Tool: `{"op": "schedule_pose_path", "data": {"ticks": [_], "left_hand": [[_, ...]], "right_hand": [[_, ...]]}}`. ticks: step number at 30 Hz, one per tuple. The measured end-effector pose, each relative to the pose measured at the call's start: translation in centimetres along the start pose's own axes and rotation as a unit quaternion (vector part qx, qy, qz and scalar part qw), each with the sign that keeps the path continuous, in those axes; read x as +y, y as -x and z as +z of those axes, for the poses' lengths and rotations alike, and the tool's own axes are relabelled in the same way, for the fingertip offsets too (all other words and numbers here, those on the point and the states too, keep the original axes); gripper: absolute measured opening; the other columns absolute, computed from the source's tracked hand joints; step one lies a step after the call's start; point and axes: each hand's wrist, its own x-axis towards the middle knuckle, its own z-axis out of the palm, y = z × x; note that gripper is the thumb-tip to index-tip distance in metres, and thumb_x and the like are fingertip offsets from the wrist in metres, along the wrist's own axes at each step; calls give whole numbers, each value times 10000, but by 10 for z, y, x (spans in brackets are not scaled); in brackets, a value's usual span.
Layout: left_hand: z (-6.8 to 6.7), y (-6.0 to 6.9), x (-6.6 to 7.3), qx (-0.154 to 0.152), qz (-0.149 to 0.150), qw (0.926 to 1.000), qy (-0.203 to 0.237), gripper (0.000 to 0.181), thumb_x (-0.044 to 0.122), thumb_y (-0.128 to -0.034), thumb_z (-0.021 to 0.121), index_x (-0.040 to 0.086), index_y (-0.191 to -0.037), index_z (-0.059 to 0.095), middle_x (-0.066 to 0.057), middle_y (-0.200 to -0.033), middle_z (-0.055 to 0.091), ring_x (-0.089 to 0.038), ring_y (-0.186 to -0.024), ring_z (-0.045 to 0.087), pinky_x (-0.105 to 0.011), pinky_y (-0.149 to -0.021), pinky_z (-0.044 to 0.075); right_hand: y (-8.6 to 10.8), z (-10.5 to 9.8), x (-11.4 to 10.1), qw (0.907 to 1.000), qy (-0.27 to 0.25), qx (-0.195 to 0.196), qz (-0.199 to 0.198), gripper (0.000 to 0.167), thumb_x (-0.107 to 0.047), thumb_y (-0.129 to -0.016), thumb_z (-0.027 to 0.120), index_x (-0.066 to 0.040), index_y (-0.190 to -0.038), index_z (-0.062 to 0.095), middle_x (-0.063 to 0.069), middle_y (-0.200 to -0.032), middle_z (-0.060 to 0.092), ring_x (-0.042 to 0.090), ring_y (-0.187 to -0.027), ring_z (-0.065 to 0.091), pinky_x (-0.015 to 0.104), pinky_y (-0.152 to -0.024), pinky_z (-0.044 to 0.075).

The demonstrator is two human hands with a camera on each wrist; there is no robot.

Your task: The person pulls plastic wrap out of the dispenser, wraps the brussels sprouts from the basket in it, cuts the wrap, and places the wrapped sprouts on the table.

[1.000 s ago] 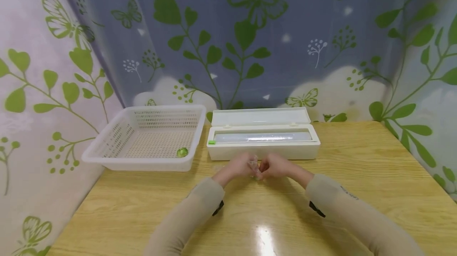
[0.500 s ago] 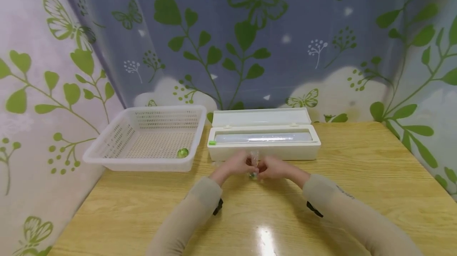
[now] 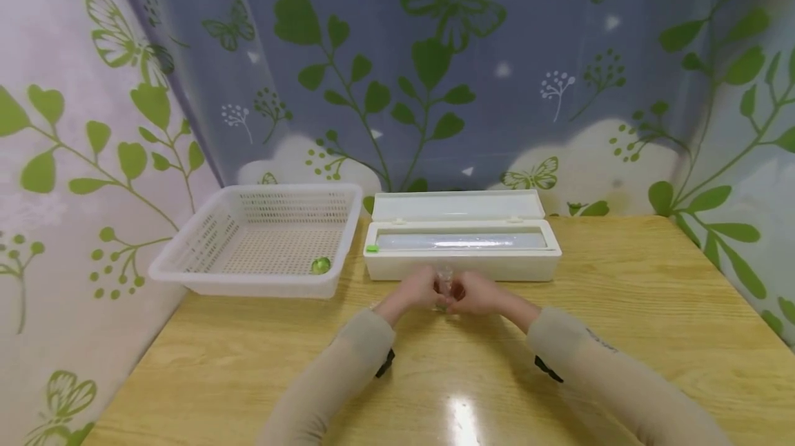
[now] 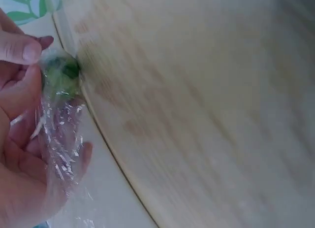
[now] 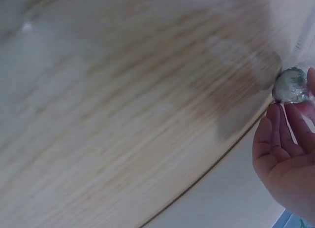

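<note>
A small round green vegetable (image 4: 61, 78), wrapped in clear plastic film (image 4: 64, 149), is between my two hands, just in front of the white box. In the head view my left hand (image 3: 421, 288) grips it from the left, and bunched film trails beneath it in the left wrist view. From the other side, my right hand (image 3: 481, 293) pinches the wrapped bundle with bent fingers. The right wrist view shows those fingertips (image 5: 275, 110) touching the wrapped vegetable. Its exact kind is blurred by the film, and the hands cover most of it in the head view.
Behind the hands stands a white film box (image 3: 462, 268), lid (image 3: 458, 206) raised, with a roll of film (image 3: 459, 242) inside. To its left sits a white perforated basket (image 3: 248, 287) holding one small green round vegetable (image 3: 320, 266). The wooden table (image 3: 261, 370) meets a patterned curtain behind.
Both hands stay together in front of the box, fingers shifting slightly around the film-wrapped vegetable. It showed a little more half a second ago. The head view has shifted slightly.
</note>
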Motion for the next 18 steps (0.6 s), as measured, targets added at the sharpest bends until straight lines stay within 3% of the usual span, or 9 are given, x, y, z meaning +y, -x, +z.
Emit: {"op": "schedule_pose_path", "data": {"ticks": [3,6,13,18], "left_hand": [[-1,1,2,42,-269,9996,69,103,108,-723,728,43,-679,662,11,-619,584,-91,-550,467,-192,-495,402],[-2,2,2,35,-288,9995,87,124,113,-724,727,30,-665,656,28,-594,559,-81,-532,436,-180,-476,376],[-11,6,-3,-587,-163,9963,601,259,194,-779,682,3,-626,598,19,-516,467,-80,-466,385,-192,-436,343],[-16,6,-5,-640,16,9952,743,136,148,-769,685,47,-696,632,22,-648,566,-90,-590,479,-203,-547,415]], "right_hand": [[0,-2,-3,9998,-170,-63,116,162,-111,-711,724,-14,-775,612,14,-700,604,109,-636,532,236,-576,455],[-2,-2,-3,9998,-151,-73,111,145,-111,-722,721,-12,-771,627,11,-693,603,90,-613,503,230,-558,443],[-1,1,-2,9994,-258,-164,129,98,-88,-743,698,-18,-785,643,24,-723,630,96,-628,541,228,-592,461],[0,1,-3,9997,-184,-103,76,128,-79,-707,721,-19,-786,639,37,-757,634,140,-700,572,249,-645,472]]}}
